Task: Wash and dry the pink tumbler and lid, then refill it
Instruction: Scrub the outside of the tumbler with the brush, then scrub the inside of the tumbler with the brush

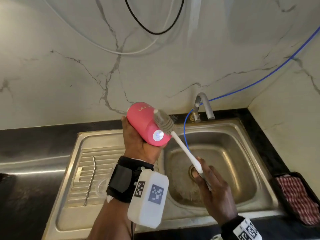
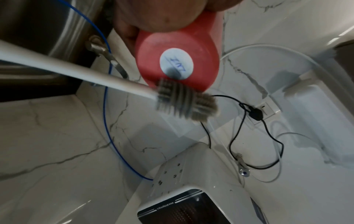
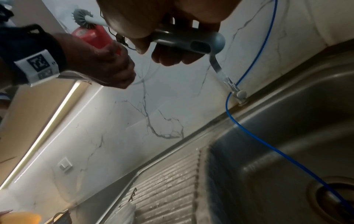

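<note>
My left hand point(image 1: 138, 144) grips the pink tumbler point(image 1: 144, 124) tilted above the sink's left rim, its base with a round white sticker point(image 2: 176, 63) turned toward me. My right hand point(image 1: 213, 187) holds the grey handle point(image 3: 184, 41) of a white bottle brush point(image 1: 183, 149) over the basin. The brush's grey bristle head point(image 1: 163, 122) lies against the tumbler's outer side near the base. A clear lid point(image 1: 101, 187) lies on the drainboard, partly hidden behind my left wrist. The tumbler's mouth faces away and is not visible.
The steel sink basin point(image 1: 230, 153) has a drain under my right hand, with a tap point(image 1: 204, 106) and a blue hose point(image 1: 186, 135) at the back. A bent metal straw point(image 1: 90, 179) lies on the drainboard. A black tray with a red checked cloth point(image 1: 297, 196) sits at the right.
</note>
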A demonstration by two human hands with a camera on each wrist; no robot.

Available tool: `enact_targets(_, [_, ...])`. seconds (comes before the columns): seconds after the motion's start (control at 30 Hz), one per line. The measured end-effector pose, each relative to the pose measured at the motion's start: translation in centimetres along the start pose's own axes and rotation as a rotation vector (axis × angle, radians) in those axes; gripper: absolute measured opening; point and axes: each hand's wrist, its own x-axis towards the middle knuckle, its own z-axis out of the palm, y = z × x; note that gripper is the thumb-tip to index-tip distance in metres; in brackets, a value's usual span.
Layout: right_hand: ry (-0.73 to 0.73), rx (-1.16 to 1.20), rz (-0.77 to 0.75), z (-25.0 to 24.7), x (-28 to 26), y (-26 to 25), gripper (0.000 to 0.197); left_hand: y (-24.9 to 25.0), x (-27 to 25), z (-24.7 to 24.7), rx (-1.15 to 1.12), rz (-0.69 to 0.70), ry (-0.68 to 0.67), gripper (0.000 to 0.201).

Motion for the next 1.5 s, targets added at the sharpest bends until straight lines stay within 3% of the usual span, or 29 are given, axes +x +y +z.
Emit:
enact_targets(0.1, [-0.03, -0.009, 0.016, -0.7, -1.1, 1.4, 0.051, -0.3, 0.5, -0.6, 0.001, -0.002, 0.016, 0.077])
enact_targets(0.23, [-0.106, 0.023, 0.068, -2.5, -3.8, 3.4, 0.067, -0.2, 1.2, -2.0, 0.03, -0.003, 0.012, 0.082])
enact_targets(0.3, [-0.1, 0.004, 0.102, -3.4, -3.0, 4.2, 0.059, -1.0, 1.9, -3.0, 0.091, 0.035, 0.004, 0.082])
enact_targets(0.37, [-0.059, -0.039, 0.123, -5.3, -0.8, 4.9, 0.043, -1.8, 2.5, -3.9, 0.211, 0.129, -0.029, 0.079])
enact_targets(0.47, [-0.053, -0.138, 0.093, -9.2, 4.3, 5.1, 0.044, -3.3, 3.2, -5.3, 0.542, 0.293, -0.027, 0.087])
enact_targets(0.6, [-0.119, -0.264, 0.011, -14.2, 11.6, 4.2, 0.025, -5.0, 4.6, -6.8, 1.026, 0.47, -0.09, 0.093])
enact_targets(0.73, [-0.282, -0.763, -0.162, -18.0, 18.5, 2.5, 0.048, -5.7, 6.3, -7.7, 1.297, 0.556, -0.186, 0.083])
enact_targets(0.83, [-0.51, -1.0, -0.231, -18.6, 22.5, 0.2, 0.058, -6.1, 7.1, -7.9, 1.328, 0.559, -0.223, 0.081])
enact_targets(0.93, [-0.4, -1.246, -0.369, -16.9, 24.2, -1.2, 0.058, -6.6, 7.6, -7.8, 1.352, 0.576, -0.233, 0.077])
enact_targets(1.07, [-0.36, -1.142, -0.349, -13.1, 24.7, -2.4, 0.063, -7.2, 7.8, -7.8, 1.335, 0.594, -0.195, 0.079])
enact_targets(1.23, [-0.441, -1.012, -0.347, -9.6, 24.5, -1.8, 0.061, -6.9, 7.9, -7.7, 1.358, 0.622, -0.166, 0.08])
enact_targets(1.5, [-0.462, -1.049, -0.469, -12.6, 26.5, -3.7, 0.067, -6.1, 8.3, -7.7, 1.417, 0.658, -0.17, 0.081])
